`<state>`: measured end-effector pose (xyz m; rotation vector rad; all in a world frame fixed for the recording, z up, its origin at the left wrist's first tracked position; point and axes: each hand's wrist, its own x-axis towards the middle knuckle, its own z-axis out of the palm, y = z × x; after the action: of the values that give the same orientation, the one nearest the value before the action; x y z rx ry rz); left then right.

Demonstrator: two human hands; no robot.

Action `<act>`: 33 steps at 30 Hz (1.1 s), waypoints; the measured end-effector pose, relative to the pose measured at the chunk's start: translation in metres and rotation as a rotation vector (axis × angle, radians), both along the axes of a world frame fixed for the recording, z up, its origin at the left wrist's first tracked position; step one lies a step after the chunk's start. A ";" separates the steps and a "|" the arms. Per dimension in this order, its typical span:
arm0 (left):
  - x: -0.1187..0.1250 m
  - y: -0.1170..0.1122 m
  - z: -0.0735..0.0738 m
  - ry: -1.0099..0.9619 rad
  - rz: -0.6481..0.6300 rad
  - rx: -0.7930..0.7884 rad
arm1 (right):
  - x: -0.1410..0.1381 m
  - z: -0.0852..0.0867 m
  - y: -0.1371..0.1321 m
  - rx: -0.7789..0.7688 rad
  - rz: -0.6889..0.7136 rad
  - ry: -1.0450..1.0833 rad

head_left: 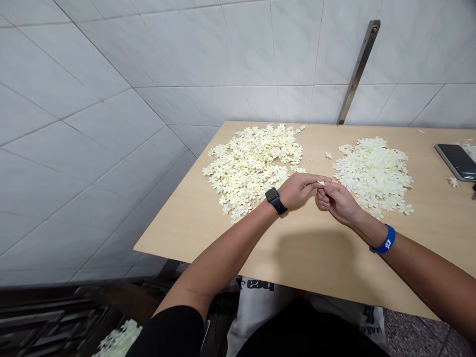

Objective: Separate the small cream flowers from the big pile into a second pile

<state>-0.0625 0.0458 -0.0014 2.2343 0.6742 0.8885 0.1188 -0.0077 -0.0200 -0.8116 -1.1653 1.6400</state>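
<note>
Over the middle of the table my left hand (299, 189) and my right hand (340, 202) meet at the fingertips. Between them is a small white flower piece (321, 183), pinched by both hands. My right fingers are curled, with the thumb pressing on the piece; the left fingers reach forward, thumb and forefinger closed on it. Beyond and left of my left hand spreads a heap of pale yellow flowers (249, 166). Just past my right hand lies a second heap of whiter flowers (374, 173). A single loose flower (328, 155) rests between the heaps.
The wooden table (208, 230) meets a tiled wall (208, 44) bearing a metal bracket (359, 72). A phone (459, 161) lies at the right, near another loose flower (452, 182). More white flowers (119, 339) are low at the left, below the table.
</note>
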 end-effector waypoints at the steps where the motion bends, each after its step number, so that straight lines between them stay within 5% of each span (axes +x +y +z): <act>1: 0.000 -0.001 0.000 0.013 0.021 0.001 | 0.000 0.000 0.000 0.015 -0.006 -0.008; 19: 0.008 -0.016 -0.001 0.124 0.174 0.110 | -0.002 0.000 0.001 0.056 -0.083 -0.010; 33: 0.007 -0.010 -0.009 0.189 0.088 0.181 | 0.001 0.001 0.002 0.032 -0.077 -0.038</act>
<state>-0.0556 0.0355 -0.0100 2.4899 0.8121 0.8150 0.1199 -0.0053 -0.0188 -0.8596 -1.1699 1.5453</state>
